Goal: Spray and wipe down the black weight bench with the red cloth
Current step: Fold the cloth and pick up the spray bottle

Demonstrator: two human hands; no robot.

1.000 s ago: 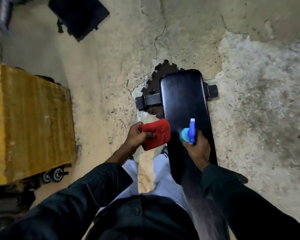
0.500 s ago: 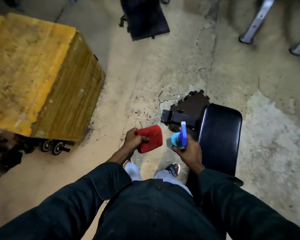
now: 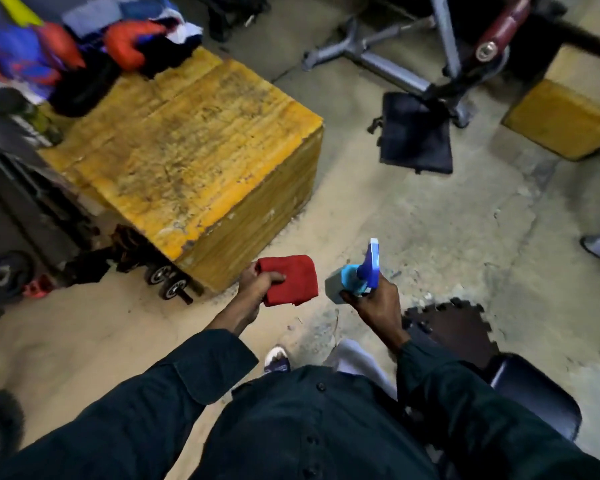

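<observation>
Cracked concrete floor (image 3: 430, 237) bears yellow box (image 3: 194, 161).

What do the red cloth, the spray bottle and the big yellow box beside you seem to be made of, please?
Red cloth: soft fabric, matte and slightly fuzzy, folded in the left hand; possibly microfibre. Spray bottle: plastic, with a smooth glossy blue trigger head and pale body, gripped by the right hand. Yellow box: probably painted wood, its worn top showing grain-like streaks and chipped edges.

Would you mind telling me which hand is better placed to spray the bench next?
The right hand, probably: it grips the spray bottle and is nearer the black bench at lower right. The left hand holds only the red cloth.
</observation>
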